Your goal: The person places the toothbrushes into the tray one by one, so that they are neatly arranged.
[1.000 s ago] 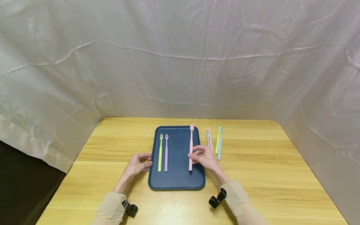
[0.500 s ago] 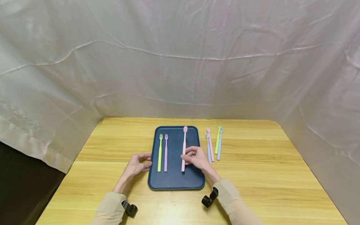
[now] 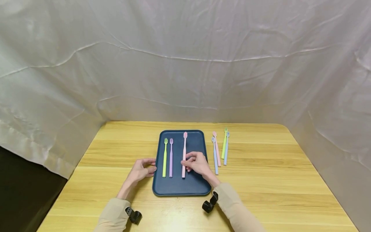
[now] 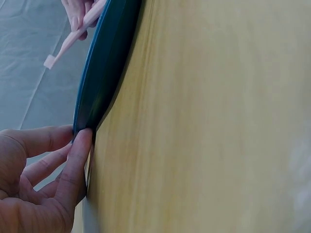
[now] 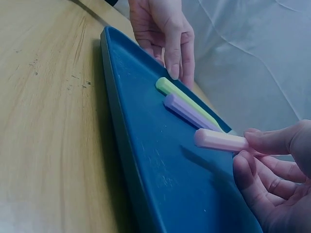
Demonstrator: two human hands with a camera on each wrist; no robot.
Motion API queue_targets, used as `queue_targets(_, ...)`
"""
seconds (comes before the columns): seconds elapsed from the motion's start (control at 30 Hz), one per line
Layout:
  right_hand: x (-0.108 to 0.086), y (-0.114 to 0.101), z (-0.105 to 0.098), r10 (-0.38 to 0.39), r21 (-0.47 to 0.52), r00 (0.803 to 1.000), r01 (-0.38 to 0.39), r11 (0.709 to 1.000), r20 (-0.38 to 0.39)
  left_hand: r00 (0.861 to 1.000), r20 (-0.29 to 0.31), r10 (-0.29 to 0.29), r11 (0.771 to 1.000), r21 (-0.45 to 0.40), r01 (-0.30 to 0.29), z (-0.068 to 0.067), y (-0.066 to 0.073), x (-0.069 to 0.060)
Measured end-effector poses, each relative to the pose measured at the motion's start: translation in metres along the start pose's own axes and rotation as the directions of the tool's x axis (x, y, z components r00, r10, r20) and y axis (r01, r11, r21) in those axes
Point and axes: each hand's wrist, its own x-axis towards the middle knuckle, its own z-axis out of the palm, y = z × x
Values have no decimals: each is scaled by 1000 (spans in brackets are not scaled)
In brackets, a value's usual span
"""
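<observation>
My right hand [image 3: 198, 163] pinches a pink toothbrush [image 3: 184, 148] by its handle, head pointing away. In the right wrist view the toothbrush handle [image 5: 218, 141] hovers over the dark blue tray [image 5: 150, 170], its shadow falling below. A green toothbrush [image 3: 165, 161] and a purple toothbrush [image 3: 171, 161] lie side by side on the left half of the tray. At the tray's left edge, my left hand [image 3: 142, 169] holds the rim between thumb and fingers, as the left wrist view shows of the hand [image 4: 48, 179].
Right of the tray, a near blue toothbrush [image 3: 215, 158], a pink toothbrush [image 3: 217, 151], a green toothbrush [image 3: 224, 146] and another blue toothbrush [image 3: 226, 149] lie on the wooden table [image 3: 269, 167]. A grey curtain [image 3: 185, 80] stands behind the table.
My right hand has carried the pink toothbrush leftward over the tray, nearer the purple one. The near blue toothbrush is now fully uncovered. My left hand stays at the rim.
</observation>
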Motion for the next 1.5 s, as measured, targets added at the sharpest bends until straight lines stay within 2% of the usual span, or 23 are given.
queue_targets(0.2, 4, 2, 5, 8, -31, 1000, -8, 999, 1, 1000, -5, 4, 1000, 3, -4, -1, -1, 0)
queue_targets(0.47, 5, 2, 12, 21, -18, 1000, -21, 1000, 11, 1000, -5, -1, 1000, 0, 1, -1, -1, 1)
queue_targets(0.87, 5, 3, 19, 1, -11, 999, -1, 1000, 38, 1000, 5, 5, 1000, 4, -5, 1, 0, 0)
queue_targets(1.5, 9, 4, 28, -22, -95, 1000, 23, 995, 18, 1000, 10, 18, 1000, 20, -18, 1, -3, 1)
